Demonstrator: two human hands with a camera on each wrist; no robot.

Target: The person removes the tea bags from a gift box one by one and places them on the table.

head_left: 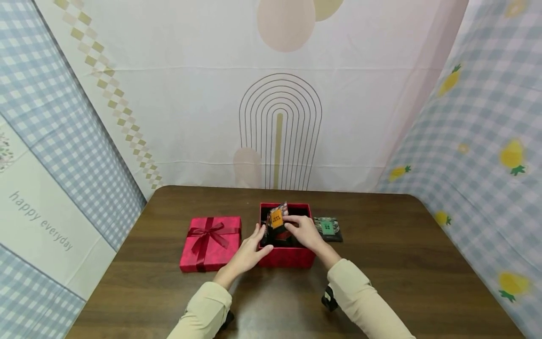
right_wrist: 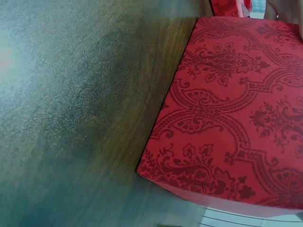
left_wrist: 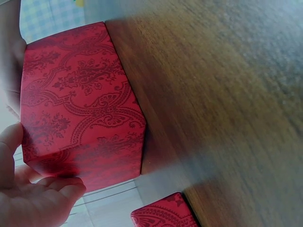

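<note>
A small black packet with an orange label (head_left: 276,219) is slanting over the opening of a red patterned cardboard box (head_left: 288,259), its long axis pointing toward the back rim, while the right hand (head_left: 306,230) is pinching its edge. The left hand (head_left: 246,254), thumb spread wide, is resting at the box's front left corner. The box is holding other dark packaging (head_left: 282,240); a square red bow-tied lid (head_left: 219,254) is lying left of it, a flat green-labelled black packet (head_left: 328,228) right.

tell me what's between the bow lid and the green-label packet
In the head view, the open red box stands between the bow lid and the green-label packet, with the left hand and right hand at it.
</note>
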